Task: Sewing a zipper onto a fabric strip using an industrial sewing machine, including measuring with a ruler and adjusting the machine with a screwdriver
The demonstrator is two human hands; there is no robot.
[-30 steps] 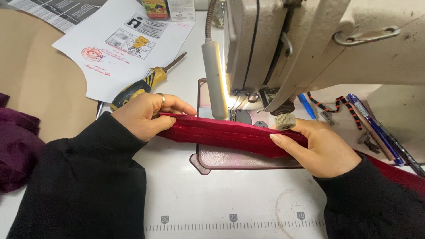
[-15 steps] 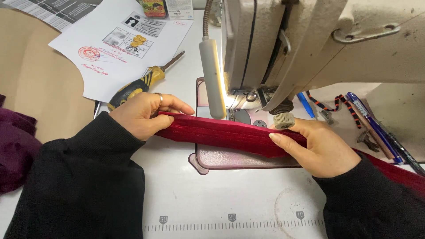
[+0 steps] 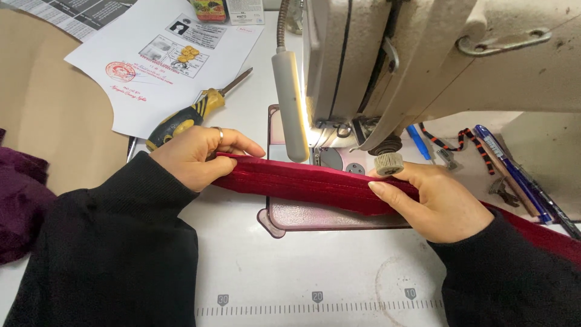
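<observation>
Stretching across the middle of the head view, a folded strip of dark red fabric [image 3: 308, 184] lies on the white table [image 3: 290, 266], over the metal plate [image 3: 315, 215] below the sewing machine [image 3: 423, 60], which fills the upper right of the frame. The left hand [image 3: 193, 154], left of centre, is closed on the strip's left end, thumb over the top edge and fingers curled beneath; a ring [image 3: 219, 134] shows on one finger. The right hand [image 3: 436, 200], right of centre, clamps the strip farther along, thumb laid flat along the near fold and the other fingers on the far side, just beside a small ridged wheel [image 3: 389, 163]. Past the right wrist the red cloth runs on to the lower right edge of the frame.

A lit lamp bar [image 3: 290, 109] hangs in front of the needle area, just above the fabric. A screwdriver with a yellow and black handle [image 3: 187, 118] lies at upper left, touching a printed sheet of paper [image 3: 151, 66]. Blue pens [image 3: 514, 169] lie at the right edge under the machine's arm. A heap of purple cloth [image 3: 21, 200] sits at the far left. A ruler scale [image 3: 315, 303] is printed along the table's near edge, bottom centre.
</observation>
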